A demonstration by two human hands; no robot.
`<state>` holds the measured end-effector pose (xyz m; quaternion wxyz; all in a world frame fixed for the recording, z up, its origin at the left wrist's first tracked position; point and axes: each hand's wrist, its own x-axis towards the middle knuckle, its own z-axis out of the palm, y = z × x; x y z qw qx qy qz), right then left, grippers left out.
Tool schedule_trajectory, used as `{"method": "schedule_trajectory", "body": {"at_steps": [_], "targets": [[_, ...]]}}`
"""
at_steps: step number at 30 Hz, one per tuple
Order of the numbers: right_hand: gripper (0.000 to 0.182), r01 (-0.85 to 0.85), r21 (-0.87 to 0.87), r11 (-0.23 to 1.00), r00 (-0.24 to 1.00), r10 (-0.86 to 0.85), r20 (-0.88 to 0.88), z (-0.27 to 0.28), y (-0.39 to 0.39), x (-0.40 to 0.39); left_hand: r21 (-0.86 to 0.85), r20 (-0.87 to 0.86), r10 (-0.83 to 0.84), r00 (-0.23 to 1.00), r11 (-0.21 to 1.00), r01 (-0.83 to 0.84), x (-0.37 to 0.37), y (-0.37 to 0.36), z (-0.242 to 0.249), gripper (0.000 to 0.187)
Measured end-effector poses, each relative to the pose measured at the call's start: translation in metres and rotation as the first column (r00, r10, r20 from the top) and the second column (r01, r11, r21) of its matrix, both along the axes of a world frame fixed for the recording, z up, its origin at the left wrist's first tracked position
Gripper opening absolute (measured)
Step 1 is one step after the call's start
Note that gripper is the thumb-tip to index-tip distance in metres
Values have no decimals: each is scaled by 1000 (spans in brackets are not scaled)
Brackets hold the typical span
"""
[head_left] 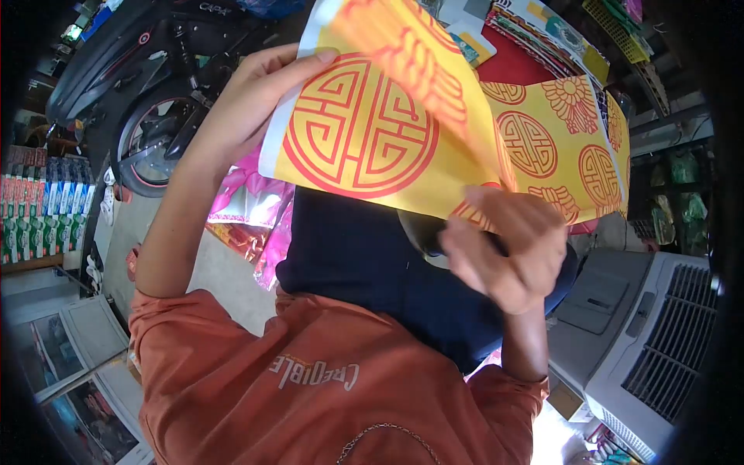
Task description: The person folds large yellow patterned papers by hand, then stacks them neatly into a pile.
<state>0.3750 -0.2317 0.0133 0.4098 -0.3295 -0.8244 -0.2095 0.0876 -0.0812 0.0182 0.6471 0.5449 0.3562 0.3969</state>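
Note:
A yellow sheet (465, 163) printed with red round motifs and flowers spreads across my lap and away to the right. My left hand (267, 81) grips its pale left edge, with the thumb on top and the fingers hidden behind. Part of the sheet is lifted and folded over, its upper part blurred. Close to the lower edge, by the fold, is my right hand (511, 244), its fingers bent and smeared by motion. I cannot tell whether they hold anything.
A dark motorbike (167, 101) stands at the upper left. Pink shiny packages (267, 205) lie on the floor left of my legs. Stacked printed papers (546, 35) sit beyond the sheet. A grey appliance with a grille (670, 341) is at the right, and shelved boxes (46, 205) are far left.

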Motion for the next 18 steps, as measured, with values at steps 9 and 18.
{"method": "schedule_trajectory", "body": {"at_steps": [9, 18], "targets": [[76, 279, -296, 914, 940, -323, -113, -21, -9, 4, -24, 11, 102, 995, 995, -101, -17, -5, -16, 34], [55, 267, -394, 880, 957, -288, 5, -37, 7, -14, -108, -12, 378, 926, 920, -377, -62, -14, -19, 34]]}}
